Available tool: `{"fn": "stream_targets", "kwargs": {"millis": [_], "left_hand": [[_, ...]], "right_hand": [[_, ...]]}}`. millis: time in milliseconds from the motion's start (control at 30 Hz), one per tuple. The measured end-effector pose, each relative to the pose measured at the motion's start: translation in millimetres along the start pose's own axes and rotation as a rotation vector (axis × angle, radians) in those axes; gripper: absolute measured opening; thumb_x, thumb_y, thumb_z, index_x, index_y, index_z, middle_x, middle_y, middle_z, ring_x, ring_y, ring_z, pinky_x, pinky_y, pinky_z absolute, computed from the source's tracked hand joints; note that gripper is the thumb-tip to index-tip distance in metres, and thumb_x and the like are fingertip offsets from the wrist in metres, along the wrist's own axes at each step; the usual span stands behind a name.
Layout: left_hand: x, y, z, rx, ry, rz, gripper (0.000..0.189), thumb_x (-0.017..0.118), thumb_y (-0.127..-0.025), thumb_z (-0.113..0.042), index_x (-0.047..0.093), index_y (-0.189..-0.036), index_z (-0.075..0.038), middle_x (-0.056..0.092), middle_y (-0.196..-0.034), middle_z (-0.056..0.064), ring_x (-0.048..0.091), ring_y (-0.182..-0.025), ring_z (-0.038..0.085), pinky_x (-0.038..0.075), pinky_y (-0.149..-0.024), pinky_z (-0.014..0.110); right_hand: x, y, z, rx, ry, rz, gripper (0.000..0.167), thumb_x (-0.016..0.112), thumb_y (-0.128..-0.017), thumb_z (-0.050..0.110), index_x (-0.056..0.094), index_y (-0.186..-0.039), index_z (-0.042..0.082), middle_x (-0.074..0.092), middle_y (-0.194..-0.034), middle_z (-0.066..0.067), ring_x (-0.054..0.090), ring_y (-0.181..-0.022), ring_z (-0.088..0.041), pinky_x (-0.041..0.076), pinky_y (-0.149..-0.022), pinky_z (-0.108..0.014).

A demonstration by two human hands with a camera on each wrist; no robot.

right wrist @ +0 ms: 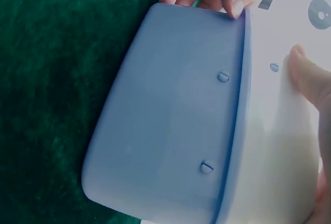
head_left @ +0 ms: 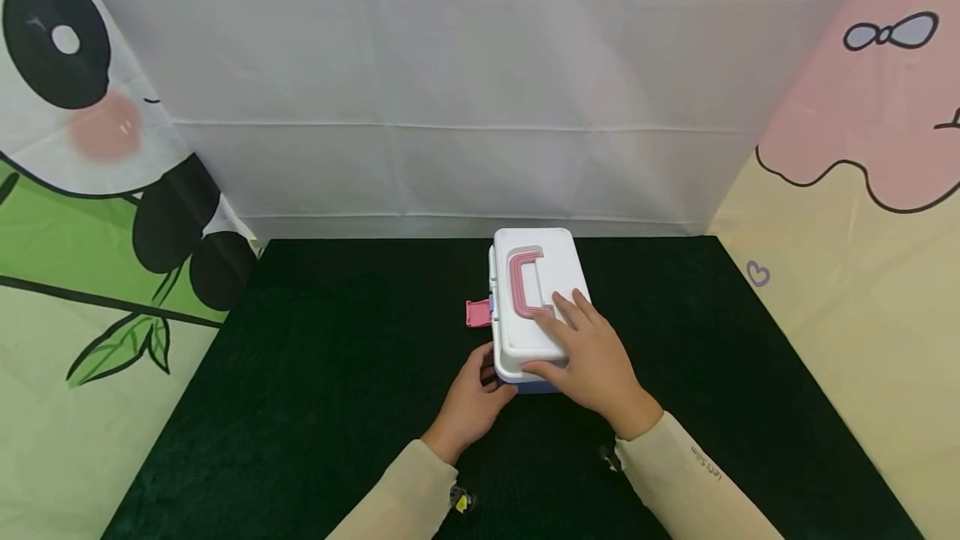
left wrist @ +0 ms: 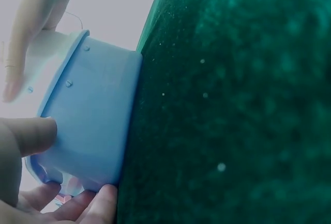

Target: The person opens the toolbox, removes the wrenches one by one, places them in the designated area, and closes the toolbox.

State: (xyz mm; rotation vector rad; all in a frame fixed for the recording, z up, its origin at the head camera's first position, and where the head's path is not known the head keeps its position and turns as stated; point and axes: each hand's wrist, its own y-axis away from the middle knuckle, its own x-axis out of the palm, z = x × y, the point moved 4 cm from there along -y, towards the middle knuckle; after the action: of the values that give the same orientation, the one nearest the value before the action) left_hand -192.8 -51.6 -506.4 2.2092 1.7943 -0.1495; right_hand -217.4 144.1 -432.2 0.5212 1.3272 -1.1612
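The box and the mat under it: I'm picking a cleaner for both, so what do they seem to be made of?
The box looks like moulded plastic: a smooth, matte white lid with a pink handle, and a pale blue base with rounded corners and small moulded studs. The mat seems to be a dark green napped fabric, perhaps felt or velvet; its surface looks fuzzy and holds specks of lint.

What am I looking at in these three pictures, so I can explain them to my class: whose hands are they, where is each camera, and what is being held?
A person works with bare hands and wears three cameras. The head view looks down on a dark green mat holding a small box with a white lid, pink handle, blue base and pink latch. The right hand rests flat on the lid. The left hand grips the box's near corner. The two wrist views show the blue base close up, with fingers at its edges.
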Motion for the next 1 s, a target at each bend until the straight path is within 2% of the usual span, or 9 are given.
{"fn": "stream_targets", "kwargs": {"millis": [200,500,733,1000], "left_hand": [[2.7,-1.8,-1.3,0.020,-0.001,-0.004,0.070,0.071,-0.096,-0.021,0.035,-0.155,-0.018,0.041,-0.157,0.011,0.047,-0.140,0.031,0.046,-0.111,0.048],[4.7,-4.0,-0.8,0.004,-0.005,-0.021,0.069,0.072,-0.096,-0.025,0.037,-0.154,-0.015,0.043,-0.154,0.011,0.050,-0.136,0.030,0.046,-0.110,0.049],[7.8,-7.2,-1.4,-0.008,0.011,-0.019,0.071,0.073,-0.095,-0.028,0.036,-0.155,-0.016,0.044,-0.154,0.010,0.051,-0.136,0.029,0.046,-0.110,0.048],[9.6,-9.7,-1.9,-0.026,0.075,0.013,0.082,0.078,-0.090,-0.034,0.033,-0.157,-0.018,0.042,-0.156,0.011,0.048,-0.140,0.031,0.044,-0.112,0.049]], "right_hand": [[1,0.8,-3,0.016,-0.041,-0.019,0.076,0.067,-0.084,0.072,0.057,-0.146,0.030,0.040,-0.161,-0.009,0.028,-0.152,-0.040,0.035,-0.115,-0.063],[-2,3.0,-15,0.074,-0.162,-0.055,0.078,0.064,-0.084,0.075,0.058,-0.145,0.027,0.038,-0.162,-0.008,0.027,-0.153,-0.037,0.038,-0.112,-0.064],[-5,4.2,-23,0.092,-0.239,-0.091,0.073,0.070,-0.084,0.069,0.057,-0.145,0.030,0.039,-0.162,-0.008,0.027,-0.152,-0.037,0.037,-0.111,-0.065],[-6,6.1,-34,0.109,-0.348,-0.125,0.070,0.075,-0.085,0.061,0.057,-0.145,0.031,0.037,-0.163,-0.005,0.025,-0.153,-0.035,0.033,-0.114,-0.067]]}}
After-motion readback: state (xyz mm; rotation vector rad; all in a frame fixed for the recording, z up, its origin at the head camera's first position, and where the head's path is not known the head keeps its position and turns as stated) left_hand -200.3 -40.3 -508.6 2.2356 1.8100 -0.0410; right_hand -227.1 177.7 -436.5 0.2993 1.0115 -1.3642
